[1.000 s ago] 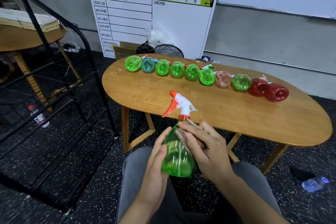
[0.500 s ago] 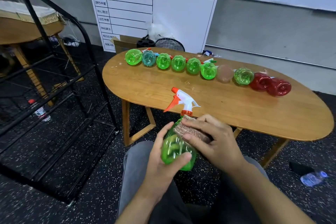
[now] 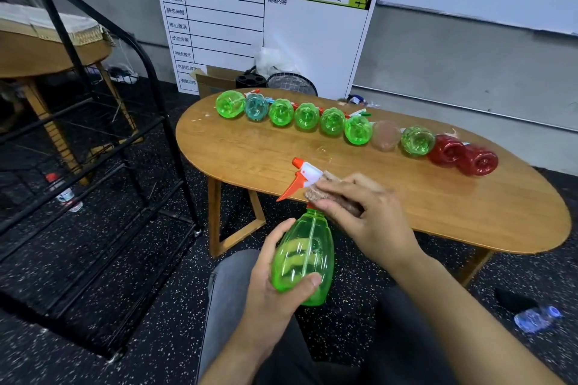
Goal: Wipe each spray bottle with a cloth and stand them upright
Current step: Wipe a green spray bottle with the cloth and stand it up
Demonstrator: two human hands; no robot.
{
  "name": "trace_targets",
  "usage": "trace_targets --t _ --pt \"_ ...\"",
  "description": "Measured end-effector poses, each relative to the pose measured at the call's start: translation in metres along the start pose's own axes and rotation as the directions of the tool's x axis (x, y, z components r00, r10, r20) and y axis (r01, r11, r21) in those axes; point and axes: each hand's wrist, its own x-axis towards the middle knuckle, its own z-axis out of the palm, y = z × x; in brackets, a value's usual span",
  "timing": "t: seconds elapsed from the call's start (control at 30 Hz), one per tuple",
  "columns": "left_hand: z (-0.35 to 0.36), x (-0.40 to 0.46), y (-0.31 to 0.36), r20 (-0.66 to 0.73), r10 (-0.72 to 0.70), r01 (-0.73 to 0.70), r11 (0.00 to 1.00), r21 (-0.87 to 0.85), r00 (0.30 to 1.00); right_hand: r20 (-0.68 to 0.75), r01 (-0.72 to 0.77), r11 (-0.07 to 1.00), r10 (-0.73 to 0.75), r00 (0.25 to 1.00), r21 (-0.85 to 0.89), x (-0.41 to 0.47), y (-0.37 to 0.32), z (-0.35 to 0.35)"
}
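My left hand [image 3: 275, 278] grips the body of a green spray bottle [image 3: 305, 256] over my lap, its white and orange trigger head [image 3: 301, 176] pointing up and left. My right hand [image 3: 366, 212] holds a brown cloth [image 3: 322, 189] against the bottle's neck and the back of the trigger head. Several more spray bottles lie on their sides in a row on the oval wooden table [image 3: 406, 197], their bases facing me: green ones [image 3: 306, 116], a teal one [image 3: 256, 107], a pale pink one [image 3: 386, 135] and two red ones [image 3: 463, 155].
A black metal rack [image 3: 103, 147] stands at the left, with a plastic bottle [image 3: 64, 194] on the floor behind it. A white schedule board [image 3: 266, 25] leans on the wall behind the table. Another plastic bottle [image 3: 538, 319] lies on the floor at the right.
My right hand slid the cloth up from the bottle's body to its neck and trigger head. My left hand moved its grip lower on the body, and the bottle rose a little.
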Motion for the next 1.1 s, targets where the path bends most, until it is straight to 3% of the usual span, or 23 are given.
trace_targets --t 0.07,0.17,0.23,0.4,0.53,0.7,0.87,1.0,1.1 --pt "0.0 0.0 0.001 -0.002 0.005 -0.005 1.0 0.008 1.0 0.062 0.005 1.0 -0.004 0.998 -0.013 0.0 -0.001 -0.001" --pt "0.003 -0.001 0.003 0.023 0.014 -0.014 0.999 0.03 1.0 -0.07 -0.054 0.987 0.044 0.997 -0.151 0.009 -0.002 -0.01" --pt "0.005 -0.002 0.005 0.041 0.017 -0.018 1.0 0.021 0.999 -0.13 -0.059 0.986 0.039 0.991 -0.154 0.014 -0.004 -0.014" --pt "0.003 -0.003 0.005 0.028 0.02 -0.021 1.0 0.017 0.999 0.022 -0.002 0.986 0.005 1.0 -0.166 0.013 -0.008 -0.011" --pt "0.004 -0.003 0.001 0.048 0.005 -0.007 1.0 0.03 0.999 -0.143 -0.063 0.982 0.037 0.989 -0.181 0.024 -0.009 -0.015" --pt "0.003 -0.002 -0.001 0.044 -0.006 0.005 1.0 0.025 0.999 0.065 0.051 0.98 -0.039 0.997 -0.193 0.019 -0.024 -0.003" --pt "0.003 -0.001 -0.003 0.044 -0.001 -0.001 0.999 0.032 0.999 -0.09 -0.035 0.986 0.02 0.996 -0.163 0.023 -0.019 0.002" --pt "0.003 0.0 -0.003 0.028 0.003 -0.003 1.0 0.018 1.0 0.121 0.151 0.97 -0.129 0.984 -0.191 0.015 -0.028 0.014" --pt "0.004 0.0 -0.003 0.04 0.003 -0.003 1.0 0.002 0.999 0.094 0.126 0.97 -0.108 0.99 -0.207 0.018 -0.026 0.011"
